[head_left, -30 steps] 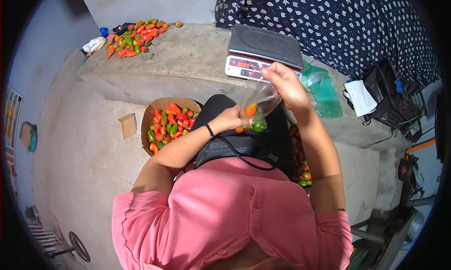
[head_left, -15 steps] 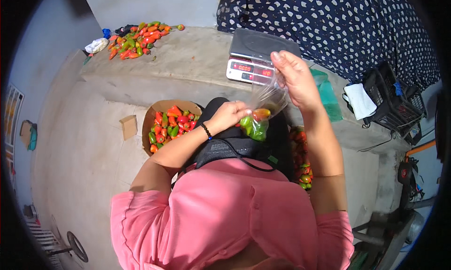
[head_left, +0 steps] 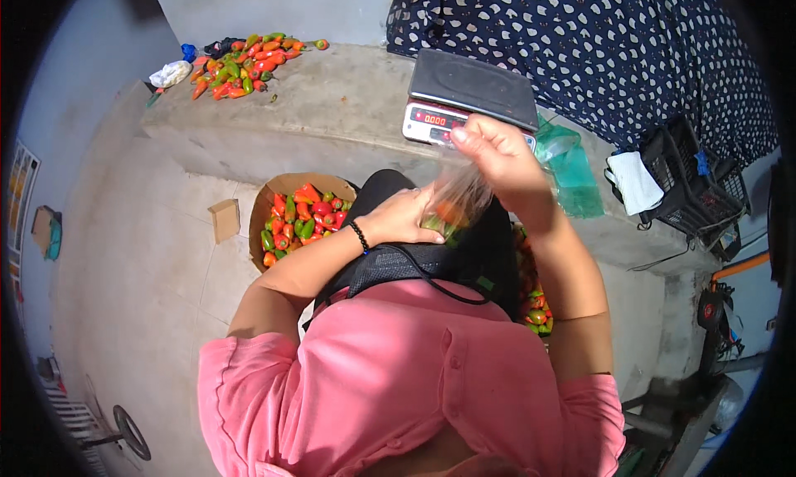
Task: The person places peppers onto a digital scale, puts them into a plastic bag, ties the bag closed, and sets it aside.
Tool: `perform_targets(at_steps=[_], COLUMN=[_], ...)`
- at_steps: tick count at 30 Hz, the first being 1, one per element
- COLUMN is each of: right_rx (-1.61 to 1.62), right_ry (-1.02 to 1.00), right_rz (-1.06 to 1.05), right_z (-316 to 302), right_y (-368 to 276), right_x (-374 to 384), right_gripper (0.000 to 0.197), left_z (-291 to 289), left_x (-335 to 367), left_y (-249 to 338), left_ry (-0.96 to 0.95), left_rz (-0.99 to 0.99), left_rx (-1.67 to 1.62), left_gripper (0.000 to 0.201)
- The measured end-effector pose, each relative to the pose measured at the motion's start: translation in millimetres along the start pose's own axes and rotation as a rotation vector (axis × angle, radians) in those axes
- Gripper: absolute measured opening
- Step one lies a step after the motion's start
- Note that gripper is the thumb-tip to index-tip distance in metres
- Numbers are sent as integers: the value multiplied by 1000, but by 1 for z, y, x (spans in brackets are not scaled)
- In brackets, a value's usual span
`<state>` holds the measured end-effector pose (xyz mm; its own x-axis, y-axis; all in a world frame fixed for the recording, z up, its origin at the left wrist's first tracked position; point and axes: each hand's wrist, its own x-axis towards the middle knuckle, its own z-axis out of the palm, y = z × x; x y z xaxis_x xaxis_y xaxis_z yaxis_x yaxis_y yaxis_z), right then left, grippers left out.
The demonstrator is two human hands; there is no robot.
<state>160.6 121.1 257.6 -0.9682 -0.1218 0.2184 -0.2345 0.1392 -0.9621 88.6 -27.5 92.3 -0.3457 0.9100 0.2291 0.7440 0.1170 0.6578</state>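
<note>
Above my lap is a clear plastic bag (head_left: 466, 178) with a few green and orange-red peppers (head_left: 448, 215) at its bottom. My right hand (head_left: 507, 163) grips the gathered top of the bag, thumb uppermost. Lower down, my left hand (head_left: 400, 217) closes around the bag's filled end from the left; some fingers are hidden behind it. Just beyond my right hand, a digital scale (head_left: 473, 89) with a dark flat pan and lit red digits rests on the concrete ledge; nothing lies on the pan.
Red and green peppers fill a cardboard box (head_left: 286, 182) left of my knees. More peppers (head_left: 536, 299) show at my right. A loose pepper pile (head_left: 246, 69) lies on the ledge (head_left: 332, 104). A green plastic bag (head_left: 572, 174) and black crate (head_left: 692, 174) are at right.
My right hand has come down and slightly left with the bag's top. My left hand has shifted from pinching the bag's side to cupping its filled end.
</note>
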Motion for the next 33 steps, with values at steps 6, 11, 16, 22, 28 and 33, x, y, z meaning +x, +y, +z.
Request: perform_targets(at_steps=[6,11,16,22,28,33], right_rx=[-193,-105,-149,283,292,238], right_ry=[52,31,295,441,421,414], right_rz=[-33,-90,-289,-118,61,106], right_z=[17,12,1,-38,-54,-39], right_y=[-6,-16,-7,21,70,62], right_x=[-14,-4,11,40,41,30], right_gripper=[40,41,43,37,30,29], left_z=[-11,-27,1,-15,-3,0], left_x=[7,28,14,5,-5,-4], left_y=[8,37,40,-4,-29,-26], left_ry=[-5,46,82,-279,-304,-210], left_rz=[-92,356,220,168,-124,-331], left_rx=[146,-227,-102,-184,-429,-299], left_gripper=[77,70,89,117,101,78])
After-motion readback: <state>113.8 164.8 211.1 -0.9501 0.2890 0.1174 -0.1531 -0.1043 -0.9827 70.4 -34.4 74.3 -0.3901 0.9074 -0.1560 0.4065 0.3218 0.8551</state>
